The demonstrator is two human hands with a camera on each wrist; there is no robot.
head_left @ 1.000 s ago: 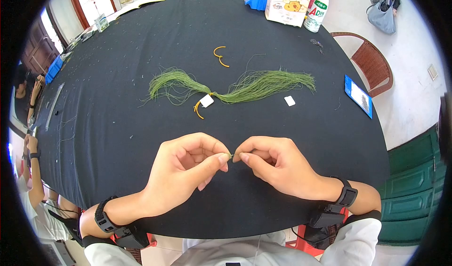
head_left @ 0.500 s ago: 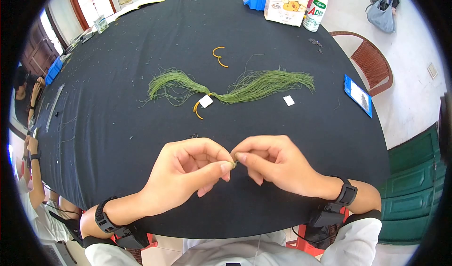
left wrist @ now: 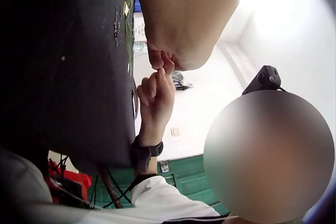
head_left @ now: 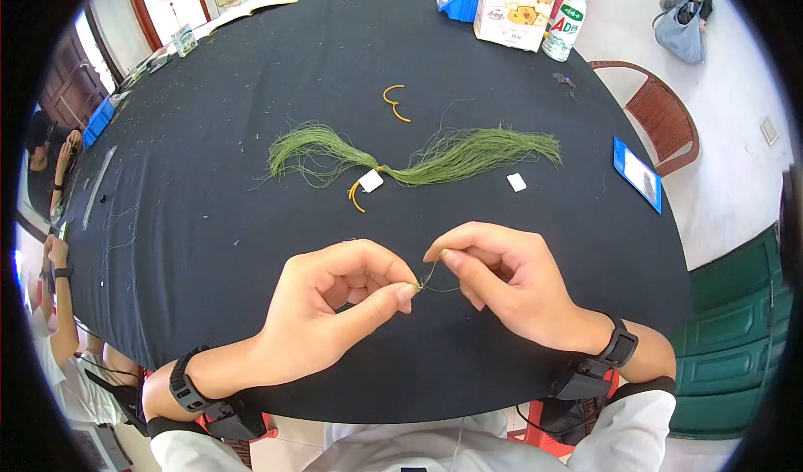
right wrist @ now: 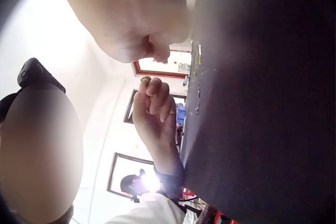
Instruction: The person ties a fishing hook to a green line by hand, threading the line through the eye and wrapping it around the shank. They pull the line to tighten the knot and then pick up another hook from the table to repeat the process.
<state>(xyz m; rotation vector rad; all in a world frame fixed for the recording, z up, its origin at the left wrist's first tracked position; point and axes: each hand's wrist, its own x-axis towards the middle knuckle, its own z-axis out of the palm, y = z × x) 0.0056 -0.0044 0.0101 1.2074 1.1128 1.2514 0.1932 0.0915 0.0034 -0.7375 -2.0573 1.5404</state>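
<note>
In the head view, my left hand [head_left: 326, 305] pinches a small knotted bit of green thread [head_left: 423, 286] between thumb and index finger. Most of that bit is hidden by the fingertips. Just to its right, my right hand [head_left: 519, 284] pinches a fine strand between thumb and forefinger, and a loose end sticks out toward the right. Both hands are held up over the near part of the black table. Beyond them lies a long green thread bundle [head_left: 485, 156], tied near its middle, with a white tag [head_left: 370, 181] at the tie.
Yellow curved ring pieces [head_left: 357, 196] lie by the bundle, and a white square [head_left: 516, 182] to its right. A blue packet [head_left: 637, 175] sits at the right edge. Far back stand a tissue pack [head_left: 517, 8], a bottle [head_left: 566, 25] and a blue bin [head_left: 458, 2]. Another person sits at the left.
My right hand has moved up and right, away from the left fingertips, drawing out a strand that now shows between them. The left hand stays nearly in place; the bundle has not moved.
</note>
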